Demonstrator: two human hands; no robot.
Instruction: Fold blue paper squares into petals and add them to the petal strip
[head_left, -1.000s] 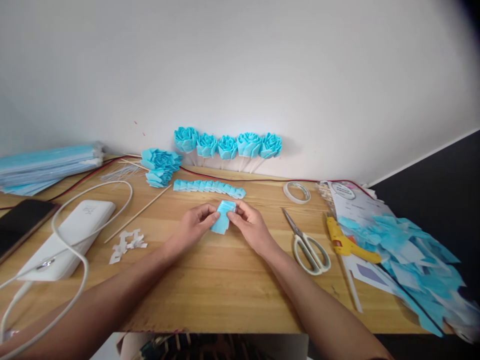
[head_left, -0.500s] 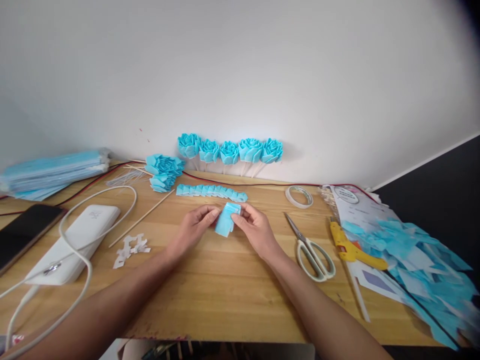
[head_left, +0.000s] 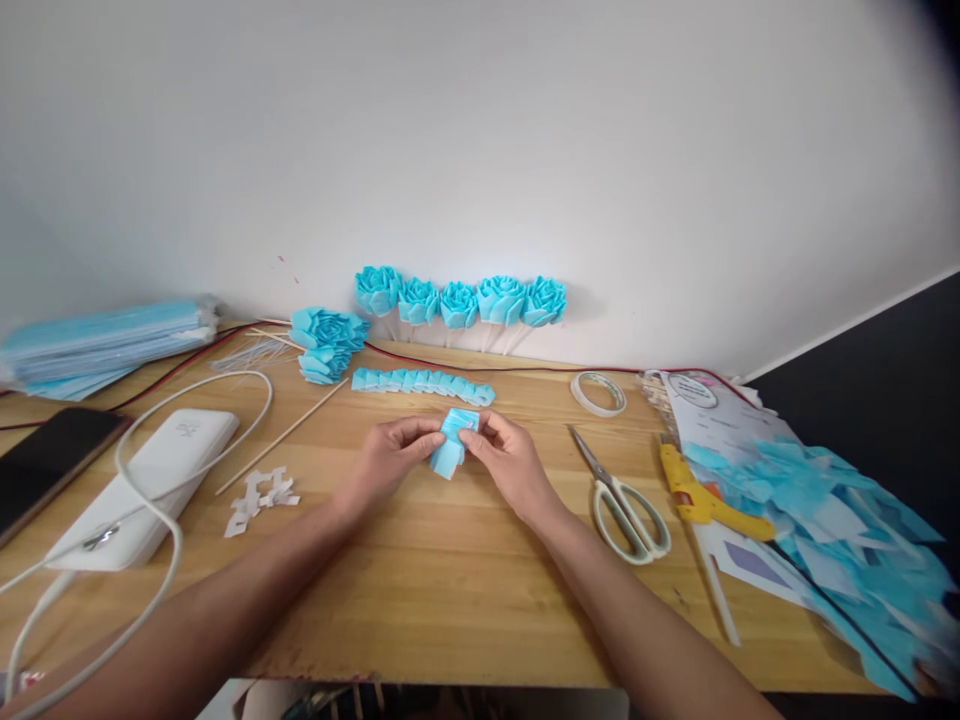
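Between my two hands is a small blue piece of thin fabric (head_left: 448, 459), pleated across its upper part and hanging loose at its lower end. My left hand (head_left: 396, 456) pinches its left side between thumb and fingers. On the right side, my right hand (head_left: 512, 459) grips it with the thumb pressed on the front; the fingers behind are partly hidden. Just beyond the hands lies a row of folded blue pieces (head_left: 424, 383), overlapping one another. Several blue fabric flowers (head_left: 459, 304) on sticks lean against the wall behind it.
More blue flowers (head_left: 330, 335) lie at the back left, near a thin wooden stick (head_left: 281, 437). White scraps (head_left: 259, 500), a power bank (head_left: 161, 480) and a phone (head_left: 56, 465) are leftward. Rightward are tape (head_left: 598, 408), scissors (head_left: 621, 505), a yellow glue gun (head_left: 694, 490) and blue pieces (head_left: 840, 530).
My left hand has moved a little right and now pinches the blue piece, where its thumb was at the edge before. The piece is drawn in at its middle.
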